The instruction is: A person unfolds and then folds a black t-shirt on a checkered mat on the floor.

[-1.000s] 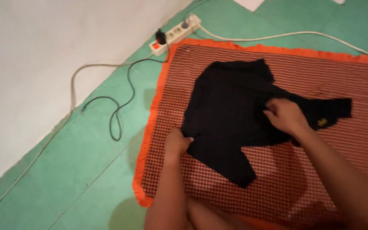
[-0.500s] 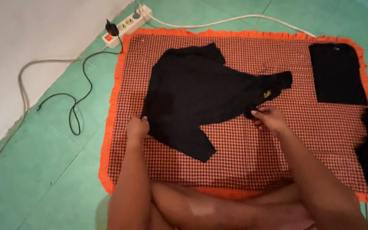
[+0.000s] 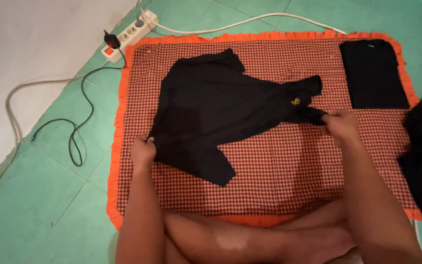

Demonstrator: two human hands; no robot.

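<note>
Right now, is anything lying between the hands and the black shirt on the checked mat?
Nothing visible. The left hand already grips the black shirt at its lower-left edge, and the right hand grips its right end.

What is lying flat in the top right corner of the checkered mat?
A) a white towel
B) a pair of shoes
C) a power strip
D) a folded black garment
D: a neatly folded black garment lies flat in the far right corner of the orange-edged checkered mat, while the power strip sits off the mat on the green floor.
</note>
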